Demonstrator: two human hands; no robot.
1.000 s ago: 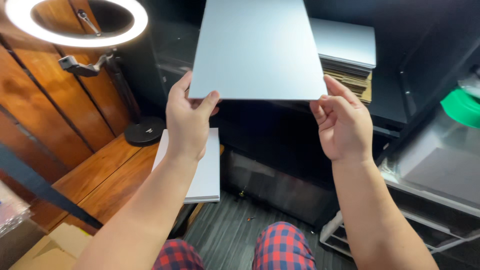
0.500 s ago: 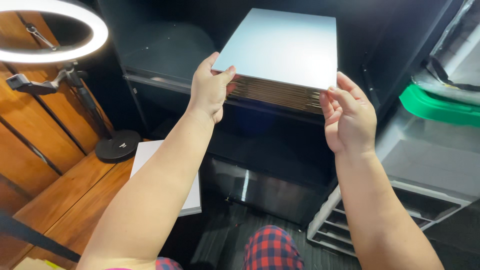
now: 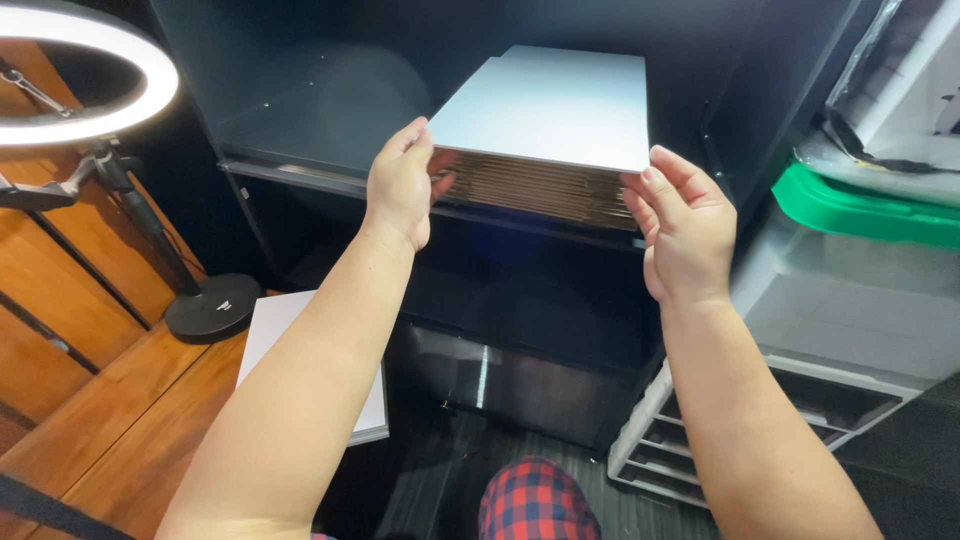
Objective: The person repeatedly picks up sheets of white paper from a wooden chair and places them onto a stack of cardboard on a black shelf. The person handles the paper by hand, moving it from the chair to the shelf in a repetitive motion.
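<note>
On black shelf (image 3: 330,185): left hand (image 3: 400,185), right hand (image 3: 685,225) grip clamped on board stack (image 3: 550,130); wood floor (image 3: 110,420).

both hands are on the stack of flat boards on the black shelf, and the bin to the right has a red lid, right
Not quite. The head view shows the bin's lid is green, not red. The left hand and right hand are indeed on the stack of flat boards on the black shelf.
</note>
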